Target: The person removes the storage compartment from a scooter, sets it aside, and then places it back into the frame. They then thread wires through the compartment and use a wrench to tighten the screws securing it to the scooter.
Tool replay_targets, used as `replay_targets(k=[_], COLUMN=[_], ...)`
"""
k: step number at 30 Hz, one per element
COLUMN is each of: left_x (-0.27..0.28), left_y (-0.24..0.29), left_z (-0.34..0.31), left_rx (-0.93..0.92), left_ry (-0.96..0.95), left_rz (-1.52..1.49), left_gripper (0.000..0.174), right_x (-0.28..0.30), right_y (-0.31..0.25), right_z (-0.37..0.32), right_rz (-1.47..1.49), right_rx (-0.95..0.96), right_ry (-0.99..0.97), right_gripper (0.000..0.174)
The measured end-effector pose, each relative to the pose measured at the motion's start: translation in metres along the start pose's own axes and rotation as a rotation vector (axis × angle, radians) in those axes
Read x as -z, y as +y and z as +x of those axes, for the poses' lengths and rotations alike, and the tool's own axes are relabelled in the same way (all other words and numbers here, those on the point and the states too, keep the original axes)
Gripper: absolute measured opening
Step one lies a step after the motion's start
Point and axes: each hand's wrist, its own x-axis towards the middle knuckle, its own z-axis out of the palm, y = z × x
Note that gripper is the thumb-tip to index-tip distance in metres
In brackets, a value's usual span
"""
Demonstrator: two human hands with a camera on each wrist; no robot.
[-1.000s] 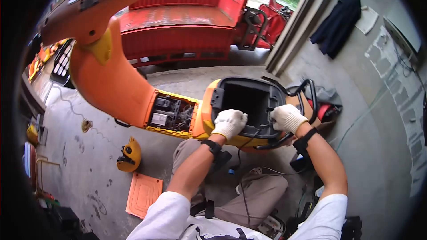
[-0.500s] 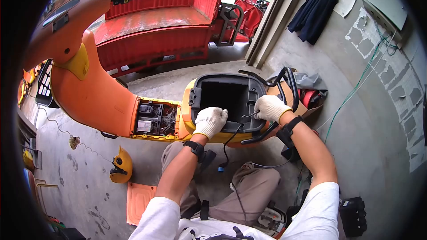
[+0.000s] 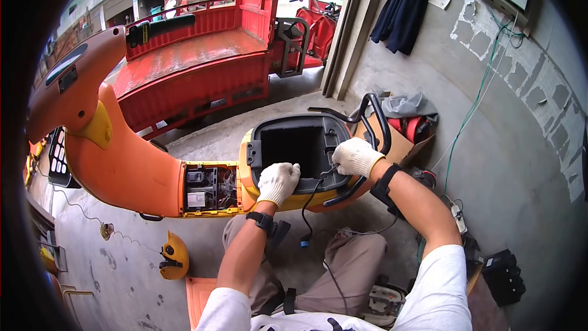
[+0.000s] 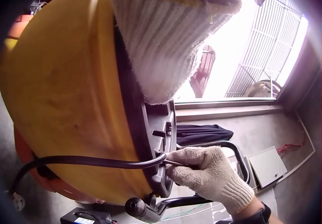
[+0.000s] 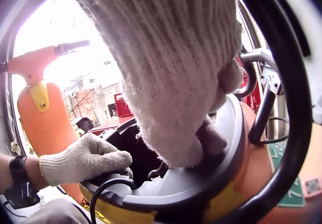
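Observation:
A black-rimmed storage compartment (image 3: 278,124) opens in the yellow and orange scooter body (image 3: 153,171). My gloved left hand (image 3: 278,182) lies at its near rim with fingers curled; whether they grip anything is hidden, also in the right wrist view, where the left hand (image 5: 85,159) is at the rim. At the rear rim, my gloved right hand (image 3: 357,157) pinches a thin metal rod (image 4: 173,162), best seen in the left wrist view, with its fingers bent. Between the hands a black cable (image 3: 310,197) hangs over the rim, ending in a blue connector (image 3: 304,243).
A black rear rack (image 3: 381,124) curves beside the right hand. Left of the compartment, an uncovered bay (image 3: 210,189) shows wiring. A yellow part (image 3: 176,256) and an orange panel (image 3: 199,297) lie on the floor. A red cargo vehicle (image 3: 202,83) stands behind.
The head view has shifted, so the scooter appears lower and further left. Both hands stay at the compartment rim; the right hand keeps its pinch while the cable hangs between them.

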Motion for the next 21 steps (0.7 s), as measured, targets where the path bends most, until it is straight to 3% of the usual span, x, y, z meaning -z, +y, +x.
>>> replay_targets(k=[8,10,12,15,17,18,20,21], left_x=[0.008,0.006,-0.001,-0.012,-0.006,-0.007,-0.02,-0.022], left_y=[0.006,0.008,0.011,0.039,0.073,0.083,0.088,0.091], left_z=[-0.001,0.0,0.001,0.014,0.022,0.026,0.04,0.048], left_rx=[0.01,-0.017,-0.073,-0.321,-0.391,-0.405,-0.454,-0.394], left_ry=[-0.068,-0.07,-0.042,0.007,-0.07,-0.132,-0.198,-0.312], left_rz=[0.016,-0.083,-0.294,-0.344,-0.291,-0.248,-0.065,-0.009], left_gripper=[0.041,0.036,0.032,0.024,0.025,0.027,0.028,0.029], right_x=[0.007,0.014,-0.012,-0.018,-0.044,-0.081,-0.126,-0.144], right_y=[-0.005,-0.012,-0.017,-0.065,-0.084,-0.095,-0.103,-0.105], right_z=[-0.006,-0.016,-0.039,-0.097,-0.137,-0.141,-0.161,-0.173], right_rz=[-0.042,0.12,0.594,1.104,1.364,1.372,1.326,1.236], right_rx=[0.01,-0.168,-0.133,-0.298,-0.408,-0.442,-0.603,-0.704], right_ry=[0.07,0.132,0.695,0.952,0.72,0.829,0.788,0.734], right_gripper=[0.016,0.019,0.022,0.026,0.023,0.021,0.021,0.024])
